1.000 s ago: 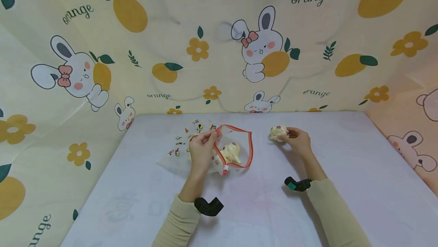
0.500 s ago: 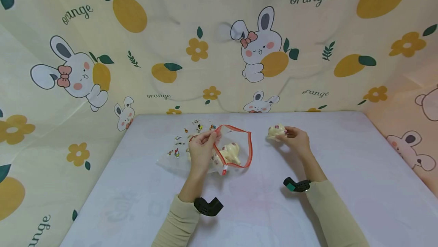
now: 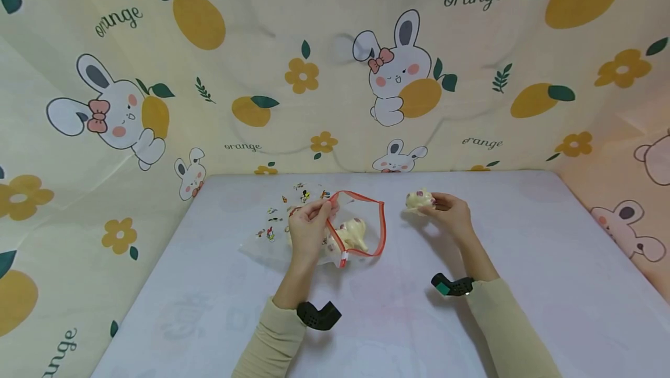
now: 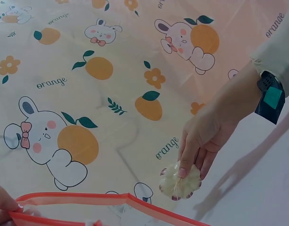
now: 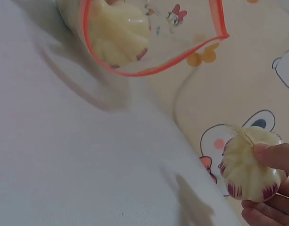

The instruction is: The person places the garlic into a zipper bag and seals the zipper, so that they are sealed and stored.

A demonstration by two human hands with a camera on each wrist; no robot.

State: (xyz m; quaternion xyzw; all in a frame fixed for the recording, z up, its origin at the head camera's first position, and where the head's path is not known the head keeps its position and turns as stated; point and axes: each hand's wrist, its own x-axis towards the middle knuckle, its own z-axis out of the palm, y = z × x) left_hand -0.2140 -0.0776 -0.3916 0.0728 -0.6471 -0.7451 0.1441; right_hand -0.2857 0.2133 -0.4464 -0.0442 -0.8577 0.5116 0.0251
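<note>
My left hand [image 3: 307, 232] pinches the red-edged mouth of a clear zip bag [image 3: 384, 229] printed with small cartoon figures. The bag lies on its side, its mouth spread wide and facing right. Inside sits a cream garlic bulb [image 3: 355, 232], also visible through the opening in the right wrist view; the left hand hides part of the contents. To the right of the bag, my right hand [image 3: 454, 218] holds another garlic bulb [image 5: 250, 165], streaked purple, between thumb and fingers. That bulb hangs above the table, apart from the bag. A thin stringy tuft shows on it.
The white table [image 3: 387, 320] reaches back to a wall cloth [image 3: 335, 75] printed with rabbits, oranges and flowers. Black wrist cameras [image 3: 319, 316] sit on both forearms. A small zip slider [image 3: 344, 257] is at the bag's near corner.
My right hand has shifted slightly left with the garlic bulb, a little closer to the bag's mouth. The left hand and the bag stay in place.
</note>
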